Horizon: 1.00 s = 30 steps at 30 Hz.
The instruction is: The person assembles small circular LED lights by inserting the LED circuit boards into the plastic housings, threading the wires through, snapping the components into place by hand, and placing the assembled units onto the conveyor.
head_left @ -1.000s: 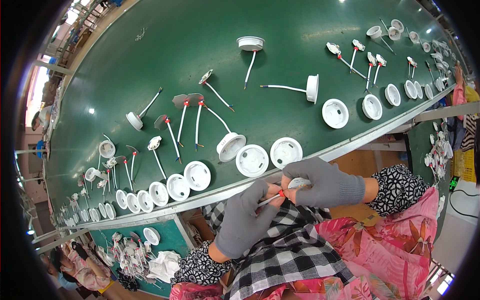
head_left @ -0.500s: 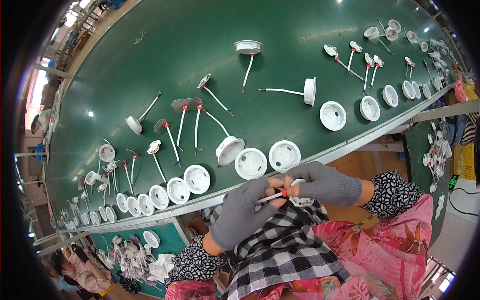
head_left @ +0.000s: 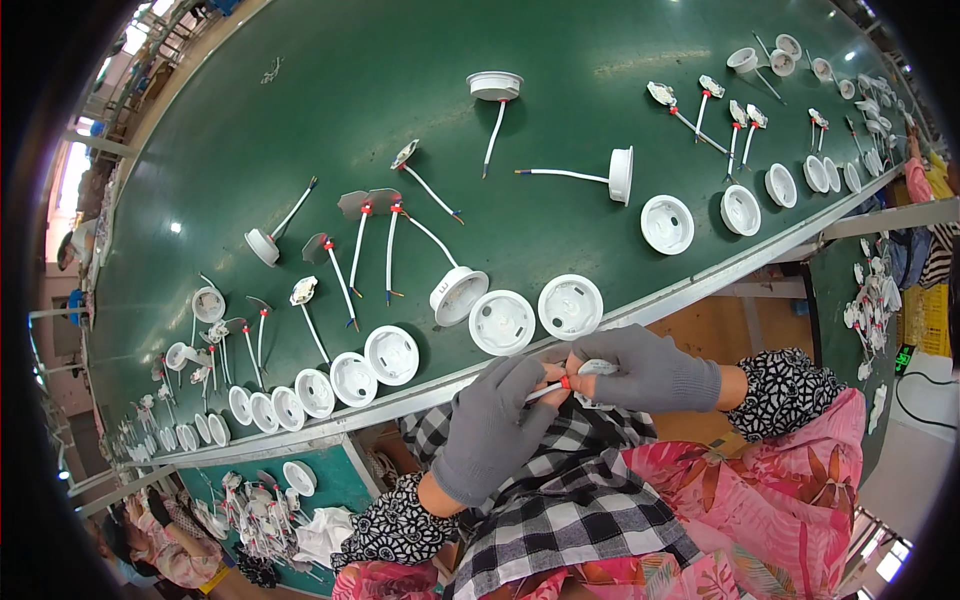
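Both hands wear grey fingerless gloves and meet just inside the near edge of the green table, over my checked apron. My left hand (head_left: 492, 425) pinches the white cable (head_left: 545, 391) close to its red collar (head_left: 565, 382). On the other end, my right hand (head_left: 650, 372) grips a small white lamp module (head_left: 597, 368), partly covered by the fingers. Just beyond the hands, two round white lamp housings, one on the left (head_left: 502, 323) and one on the right (head_left: 571, 307), lie with their hollow sides up.
A row of similar white housings (head_left: 391, 355) follows the table's metal edge (head_left: 440, 392). Loose modules with cables (head_left: 362, 207) lie farther in. On a lower green surface at left is a pile of cabled modules (head_left: 262, 515). Other people sit at the far left and far right.
The lamp module has tilted in my right fingers and shows less of its face. My left hand has edged slightly right, still on the cable.
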### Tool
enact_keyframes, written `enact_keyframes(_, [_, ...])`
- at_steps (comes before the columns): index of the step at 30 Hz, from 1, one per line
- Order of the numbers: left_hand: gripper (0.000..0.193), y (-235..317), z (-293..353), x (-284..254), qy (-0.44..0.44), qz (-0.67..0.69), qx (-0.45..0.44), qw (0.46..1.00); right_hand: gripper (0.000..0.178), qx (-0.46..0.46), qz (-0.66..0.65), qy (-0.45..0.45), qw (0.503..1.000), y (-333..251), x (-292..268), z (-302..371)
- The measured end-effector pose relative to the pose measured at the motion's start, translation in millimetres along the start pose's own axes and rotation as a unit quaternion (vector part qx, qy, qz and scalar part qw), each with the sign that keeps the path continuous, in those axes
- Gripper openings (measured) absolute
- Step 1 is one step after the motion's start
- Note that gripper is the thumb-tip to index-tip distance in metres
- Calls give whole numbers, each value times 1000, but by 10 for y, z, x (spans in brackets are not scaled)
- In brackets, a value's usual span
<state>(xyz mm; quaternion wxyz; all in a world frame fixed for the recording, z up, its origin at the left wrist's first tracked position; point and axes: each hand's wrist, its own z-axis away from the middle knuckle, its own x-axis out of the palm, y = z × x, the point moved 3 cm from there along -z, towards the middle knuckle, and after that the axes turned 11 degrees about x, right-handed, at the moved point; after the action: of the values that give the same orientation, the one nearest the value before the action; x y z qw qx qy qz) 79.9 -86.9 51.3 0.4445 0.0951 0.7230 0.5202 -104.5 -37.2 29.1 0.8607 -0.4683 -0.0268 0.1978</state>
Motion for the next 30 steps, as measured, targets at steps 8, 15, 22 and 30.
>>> enact_keyframes(8, [17,6,3,-19,-23,-53,109,992,25,20,-20,-40,999,31,56,-28])
enact_keyframes(15, [24,-68,34,25,12,-120,263,957,36,139,-132,-97,977,62,105,5])
enact_keyframes(22, [30,-106,-16,-19,-21,55,69,996,35,62,-234,-123,963,199,132,-79])
enact_keyframes(30, [28,-33,34,-22,-26,-25,118,992,36,58,-116,-83,988,107,82,-52])
